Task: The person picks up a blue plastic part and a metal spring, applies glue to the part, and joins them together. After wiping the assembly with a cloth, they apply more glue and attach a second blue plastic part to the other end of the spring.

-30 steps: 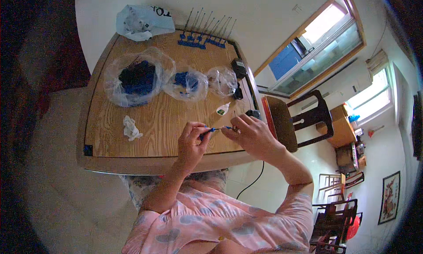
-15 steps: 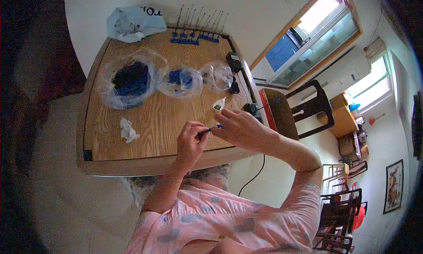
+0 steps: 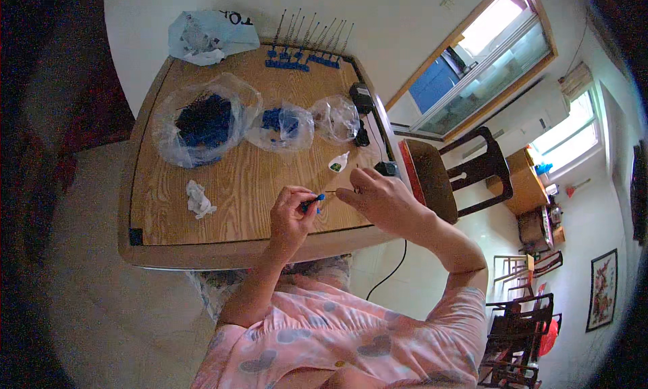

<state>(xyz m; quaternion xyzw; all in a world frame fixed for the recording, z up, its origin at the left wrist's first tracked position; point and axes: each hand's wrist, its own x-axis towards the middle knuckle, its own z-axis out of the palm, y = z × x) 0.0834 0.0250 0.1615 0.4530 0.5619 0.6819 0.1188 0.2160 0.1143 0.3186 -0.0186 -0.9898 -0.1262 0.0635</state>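
Note:
My left hand is closed in a pinch on a small blue piece with a dark part, just over the near edge of the wooden table. Close by on the right, my right hand has its thumb and fingers closed round a thin, brownish, rod-like thing. That thin thing points toward the blue piece; whether the two touch I cannot tell. Beyond my right hand lies a small white squeeze bottle with a green label and a narrow tip.
Clear plastic bags hold dark blue parts, blue pieces and pale contents. Thin coiled rods stand in blue bases at the back. Crumpled tissue lies left; black adapters line the right edge, near a chair.
My right hand has drawn slightly to the right, away from my left hand. The blue piece in my left hand and the thin thing now show between them.

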